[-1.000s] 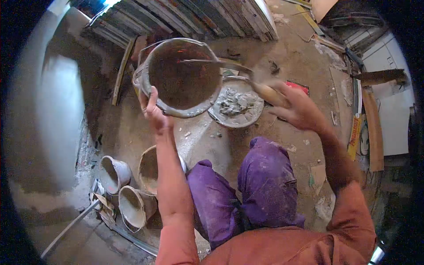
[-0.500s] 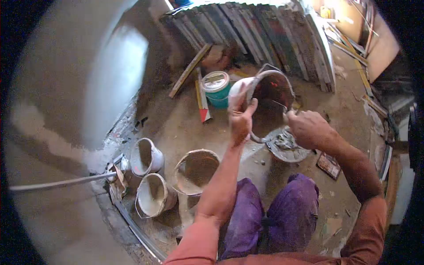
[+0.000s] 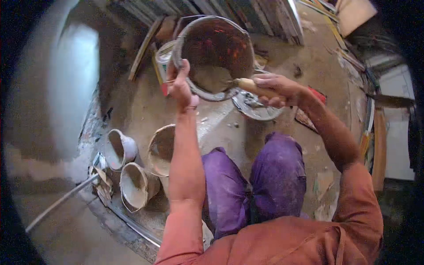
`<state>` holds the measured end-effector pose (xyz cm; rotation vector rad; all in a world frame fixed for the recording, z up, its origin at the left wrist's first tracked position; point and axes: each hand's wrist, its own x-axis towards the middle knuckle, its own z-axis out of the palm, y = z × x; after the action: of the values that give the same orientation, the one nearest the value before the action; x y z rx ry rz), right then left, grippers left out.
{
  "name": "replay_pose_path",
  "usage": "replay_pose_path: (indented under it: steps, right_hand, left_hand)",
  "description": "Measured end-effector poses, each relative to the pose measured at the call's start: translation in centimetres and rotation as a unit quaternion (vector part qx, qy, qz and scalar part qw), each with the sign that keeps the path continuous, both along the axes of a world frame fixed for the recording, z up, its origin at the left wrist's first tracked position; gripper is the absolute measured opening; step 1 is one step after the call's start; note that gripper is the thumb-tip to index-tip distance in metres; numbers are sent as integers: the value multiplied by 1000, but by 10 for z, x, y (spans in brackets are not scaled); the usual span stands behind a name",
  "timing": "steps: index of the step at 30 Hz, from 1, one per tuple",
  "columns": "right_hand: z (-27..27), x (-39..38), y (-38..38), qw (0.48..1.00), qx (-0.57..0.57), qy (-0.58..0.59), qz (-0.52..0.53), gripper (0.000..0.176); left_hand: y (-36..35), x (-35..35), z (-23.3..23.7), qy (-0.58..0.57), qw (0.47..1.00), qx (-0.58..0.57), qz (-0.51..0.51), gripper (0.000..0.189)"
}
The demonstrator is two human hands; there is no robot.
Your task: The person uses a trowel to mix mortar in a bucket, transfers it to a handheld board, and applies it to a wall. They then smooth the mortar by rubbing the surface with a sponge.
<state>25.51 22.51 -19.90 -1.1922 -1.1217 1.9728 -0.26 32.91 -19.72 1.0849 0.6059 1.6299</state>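
Note:
A large bucket (image 3: 212,46) is tilted with its mouth towards me, and dull residue coats its inside. My left hand (image 3: 180,87) is closed on the near left part of its rim, thumb over the edge. In my right hand (image 3: 282,90) is a trowel (image 3: 248,84), gripped by its wooden handle; its metal neck points into the bucket's mouth and I cannot make out the blade. Just below the bucket's lower right rim, a shallow round container (image 3: 265,114) holds a lumpy grey-white mix.
On the floor at left are a white bucket (image 3: 129,148), a smaller bucket (image 3: 148,187) and a wider tub (image 3: 155,150). Behind my left hand stands a lidded pail (image 3: 164,57). Boards (image 3: 274,20) lean at the back; a metal bar (image 3: 62,203) lies left.
The bucket has shifted left and up in view, its mouth turned more towards me. My right hand has drawn back, showing the trowel's handle. The camera view has also shifted.

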Motion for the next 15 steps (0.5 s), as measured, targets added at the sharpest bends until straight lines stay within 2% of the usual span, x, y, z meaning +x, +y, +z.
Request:
replay_pose_path:
  steps: [2,4,6,8,9,10,12,13,14,15]
  right_hand:
    - [-17,0,-3,986,-62,152,-14,37]
    - [-31,4,-8,980,-79,179,-26,42]
    - [-34,9,-16,949,-150,277,-28,42]
    - [-30,16,-25,941,-167,291,-53,42]
    - [-26,21,-32,932,-183,303,-74,42]
    - [-24,29,-42,930,-191,303,-86,42]
    - [-16,45,-59,958,-139,215,-133,40]
    - [-15,52,-71,967,-106,160,-169,39]
    - [-17,60,-82,966,-109,154,-177,39]
    - [-20,67,-91,971,-90,87,-205,38]
  left_hand:
    - [2,4,0,-44,999,0,-13,35]
    - [-3,8,2,-57,998,-21,-8,37]
    - [-2,10,-1,-70,997,-37,-3,38]
    - [7,7,-12,-99,994,-44,-23,37]
    - [8,7,-14,-56,996,-60,41,38]
    - [18,3,-25,-44,996,-56,61,33]
    - [12,-3,-24,-69,992,-99,27,29]
    - [19,-9,-29,-58,990,-108,73,27]
    - [25,-13,-35,-46,985,-116,121,26]
    - [20,-16,-29,-57,988,-106,99,26]
